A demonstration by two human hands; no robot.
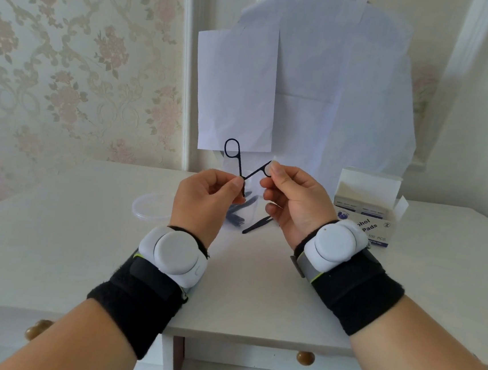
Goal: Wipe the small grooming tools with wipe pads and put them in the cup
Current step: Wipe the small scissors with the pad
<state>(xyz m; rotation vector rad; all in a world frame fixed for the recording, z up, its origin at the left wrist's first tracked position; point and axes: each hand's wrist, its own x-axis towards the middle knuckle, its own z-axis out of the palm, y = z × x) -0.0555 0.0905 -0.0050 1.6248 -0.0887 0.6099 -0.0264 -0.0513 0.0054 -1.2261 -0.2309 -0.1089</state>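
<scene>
Both hands are raised above the white table (54, 226), holding a small pair of black scissors (240, 166) between them with the handles spread apart. The left hand (205, 199) pinches the scissors near the pivot between thumb and forefinger, its other fingers curled into the palm; one finger loop stands up free above that pinch, and the blades point down behind the fingers. The right hand (295, 198) pinches the other finger loop between thumb and forefinger tip, the loop mostly hidden by the thumb, with the remaining fingers loosely curled below. Whether a wipe pad sits in either hand cannot be told.

On the table under the hands lie a clear plastic cup (151, 208) on its side, some dark tools (238, 214) partly hidden by the left hand, and a pair of black tweezers (255, 227) just beside the right wrist. An opened box of alcohol pads (365, 208) stands to the right, partly behind the right wrist. White paper sheets (306, 86) hang at the back
</scene>
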